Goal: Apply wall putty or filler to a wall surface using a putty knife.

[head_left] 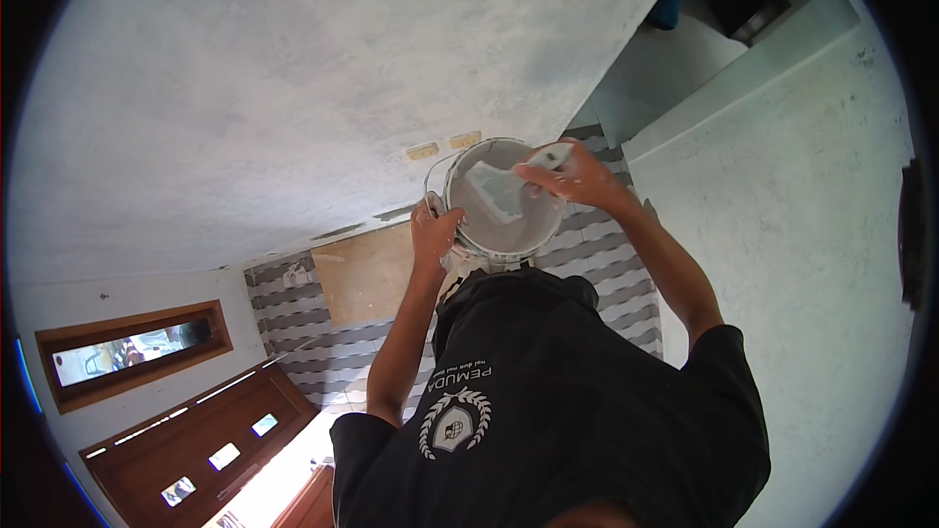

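Mottled grey-white plaster on the wall (293, 88) is being set off by wavy-patterned floor tiles (367, 340), which are being partly covered by a flat tan board (364, 279). Between the wall and the body, a round, pale bucket (544, 231) is being held with its mouth upward. Its left rim is being clamped by the left hand (433, 233), near the thin wire bail (427, 184). By its pale handle, a broad putty knife (496, 194) is being gripped in the right hand (581, 179), the blade being held within the bucket's mouth; whether anything is being touched by its edge cannot be told. Probably, control is being served best when the rim is being braced firmly and the blade is being wiped flat against the wall of the bucket, so that drips are being limited. Smooth, whitish paste is being carried on the flat blade, and the fingers are being speckled by white smears.
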`<control>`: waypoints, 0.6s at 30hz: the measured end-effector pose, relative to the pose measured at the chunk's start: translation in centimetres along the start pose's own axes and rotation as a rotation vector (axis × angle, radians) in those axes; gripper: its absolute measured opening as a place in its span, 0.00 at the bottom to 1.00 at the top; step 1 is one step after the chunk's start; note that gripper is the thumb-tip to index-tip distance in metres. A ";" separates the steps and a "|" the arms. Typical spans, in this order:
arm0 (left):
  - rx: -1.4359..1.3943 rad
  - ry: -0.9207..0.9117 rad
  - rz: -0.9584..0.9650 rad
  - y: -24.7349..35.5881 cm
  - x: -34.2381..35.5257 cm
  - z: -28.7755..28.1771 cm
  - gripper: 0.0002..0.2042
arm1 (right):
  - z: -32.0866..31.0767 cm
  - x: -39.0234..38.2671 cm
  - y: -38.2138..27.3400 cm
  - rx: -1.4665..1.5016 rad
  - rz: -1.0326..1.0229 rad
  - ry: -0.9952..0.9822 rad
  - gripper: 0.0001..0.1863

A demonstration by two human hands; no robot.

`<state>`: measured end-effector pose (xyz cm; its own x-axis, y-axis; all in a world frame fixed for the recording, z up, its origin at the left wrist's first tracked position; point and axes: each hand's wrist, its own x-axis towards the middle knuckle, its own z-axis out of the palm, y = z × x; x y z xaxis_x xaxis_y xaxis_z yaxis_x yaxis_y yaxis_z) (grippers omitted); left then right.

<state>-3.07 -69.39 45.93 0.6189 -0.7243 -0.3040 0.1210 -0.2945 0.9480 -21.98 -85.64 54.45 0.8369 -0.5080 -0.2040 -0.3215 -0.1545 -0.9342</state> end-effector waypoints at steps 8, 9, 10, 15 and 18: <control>-0.247 -0.055 0.000 3.2 -1.9 -0.2 0.13 | -4.0 -5.6 -2.3 0.326 -0.033 0.253 0.12; -0.196 -0.078 0.000 3.8 -2.1 -0.4 0.12 | -4.1 -6.0 -2.5 0.321 -0.036 0.254 0.12; -0.146 -0.102 0.000 4.1 -2.3 -0.6 0.12 | -4.2 -6.4 -2.7 0.322 -0.073 0.267 0.12; -0.176 -0.100 0.065 4.7 -2.6 -0.3 0.12 | -3.4 -7.7 -4.2 0.283 -0.113 0.290 0.11; -0.203 -0.097 0.039 5.0 -2.8 -0.1 0.12 | -1.1 -7.2 -4.3 -0.120 -0.103 0.245 0.12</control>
<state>-4.17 -68.76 51.53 0.5495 -0.7923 -0.2651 0.2583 -0.1407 0.9558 -27.09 -82.28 60.21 0.7407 -0.6715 -0.0199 -0.3032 -0.3077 -0.9019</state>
